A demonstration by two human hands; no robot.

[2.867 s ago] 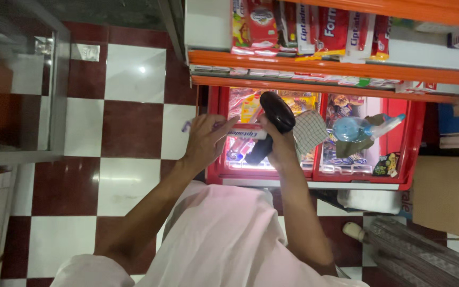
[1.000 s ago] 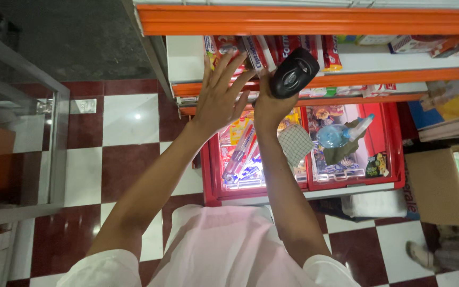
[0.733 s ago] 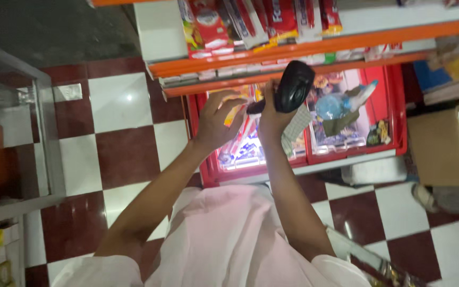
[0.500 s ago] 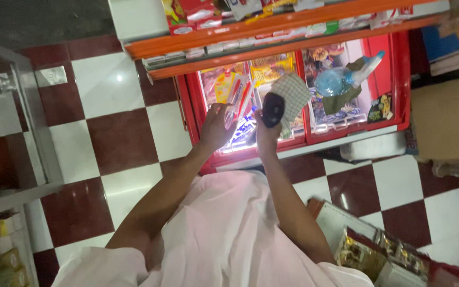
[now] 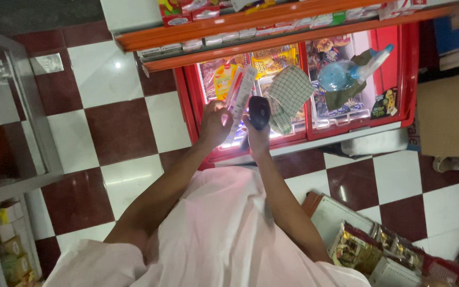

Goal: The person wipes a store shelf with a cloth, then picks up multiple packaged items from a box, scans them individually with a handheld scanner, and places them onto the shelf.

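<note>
Black and rounded, a handheld scanner (image 5: 259, 112) is sitting in the person's right hand (image 5: 256, 139), whose fingers are wrapping closed around its grip, its head pointing toward a long, narrow white-and-red packet (image 5: 238, 101). The left hand (image 5: 214, 125) is pinching that packet near its lower end, thumb and fingers pressing together on it, so that it is standing tilted just beside the scanner, nearly touching it. Both hands are hovering in front of a red chest freezer (image 5: 406, 74) with a lit glass lid. On that lid a green checked cloth (image 5: 289, 95) is lying, and a clear spray bottle (image 5: 349, 72) is resting on its side near it. Above runs an orange shelf (image 5: 251, 22) loaded with small packs. Underfoot, a maroon and white checkered floor (image 5: 112, 133) is showing.
</note>
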